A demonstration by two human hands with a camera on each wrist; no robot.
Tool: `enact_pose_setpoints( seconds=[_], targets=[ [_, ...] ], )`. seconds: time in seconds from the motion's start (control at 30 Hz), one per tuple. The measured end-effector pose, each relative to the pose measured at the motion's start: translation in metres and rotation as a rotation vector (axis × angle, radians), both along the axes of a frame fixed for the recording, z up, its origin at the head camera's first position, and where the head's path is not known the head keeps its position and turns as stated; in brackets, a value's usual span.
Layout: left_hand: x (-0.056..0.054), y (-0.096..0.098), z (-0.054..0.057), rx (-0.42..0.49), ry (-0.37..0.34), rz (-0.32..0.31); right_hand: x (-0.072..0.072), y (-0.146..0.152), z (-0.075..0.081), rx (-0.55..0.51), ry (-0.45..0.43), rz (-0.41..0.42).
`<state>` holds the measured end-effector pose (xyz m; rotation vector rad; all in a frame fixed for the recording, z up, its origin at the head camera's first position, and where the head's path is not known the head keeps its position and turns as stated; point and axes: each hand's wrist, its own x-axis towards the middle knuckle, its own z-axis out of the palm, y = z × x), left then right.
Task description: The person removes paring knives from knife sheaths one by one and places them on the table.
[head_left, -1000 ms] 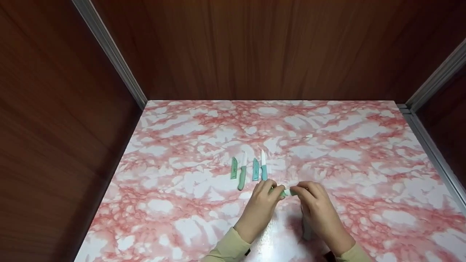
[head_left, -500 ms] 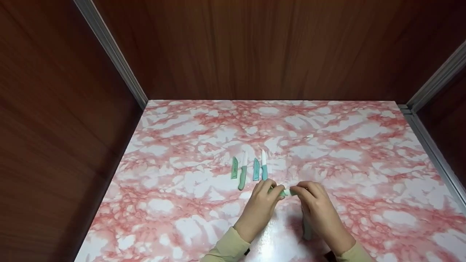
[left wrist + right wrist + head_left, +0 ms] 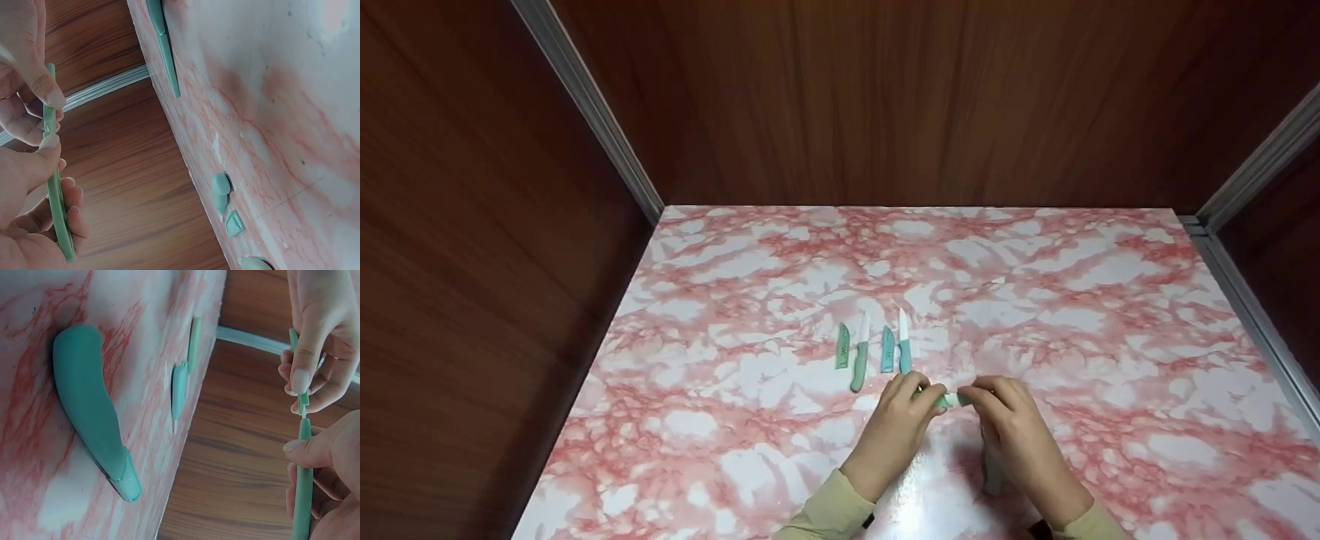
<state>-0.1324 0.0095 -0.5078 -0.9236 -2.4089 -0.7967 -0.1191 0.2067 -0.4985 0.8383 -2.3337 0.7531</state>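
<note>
My left hand [image 3: 894, 424] pinches a light green blade sheath [image 3: 304, 400] between thumb and fingers. Facing it, my right hand [image 3: 1021, 439] grips the green handle of a paring knife [image 3: 304, 495]. A short white stretch of blade [image 3: 952, 398] shows between handle and sheath; the rest of the blade is hidden inside the sheath. Both pieces line up end to end above the table. Beneath my right hand lies a sheathed teal-green knife [image 3: 87, 402], partly covered by the hand in the head view.
Beyond my left hand lie a green knife [image 3: 859, 360] with a bare white blade, its green sheath [image 3: 842, 346], a blue knife [image 3: 904, 354], also bare, and a blue sheath [image 3: 887, 350]. Brown wood-grain panels [image 3: 885, 105] border the red-and-white marbled table [image 3: 720, 450].
</note>
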Motion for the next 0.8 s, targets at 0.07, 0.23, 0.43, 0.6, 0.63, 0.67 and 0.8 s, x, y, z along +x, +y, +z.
enact_pose_setpoints(
  seconds=[0.07, 0.23, 0.43, 0.6, 0.63, 0.67, 0.8],
  targets=[
    [0.0007, -0.0001, 0.0, 0.002, -0.004, 0.006, 0.0, -0.0002, 0.0001, 0.0, -0.003, 0.001],
    [0.0024, -0.0003, -0.0005, 0.011, -0.01, 0.027, -0.0001, 0.0001, 0.0001, 0.005, 0.006, 0.008],
    [0.0028, -0.003, 0.0014, 0.022, -0.033, 0.034, -0.0008, 0.0016, 0.0004, 0.001, 0.028, 0.002],
    [0.0015, -0.0041, 0.0011, 0.014, -0.017, 0.022, -0.0001, 0.0022, 0.0015, 0.01, 0.015, 0.002],
    [0.0014, -0.0042, 0.0009, 0.018, -0.015, 0.02, 0.0001, 0.0021, 0.002, 0.013, 0.009, 0.002],
    [0.0013, -0.0043, 0.0009, 0.023, -0.017, 0.019, 0.0003, 0.0022, 0.0026, 0.016, 0.002, 0.003],
    [0.0015, -0.0051, 0.001, 0.04, -0.027, 0.016, 0.0012, 0.002, 0.0041, 0.023, -0.019, 0.005]
  ],
)
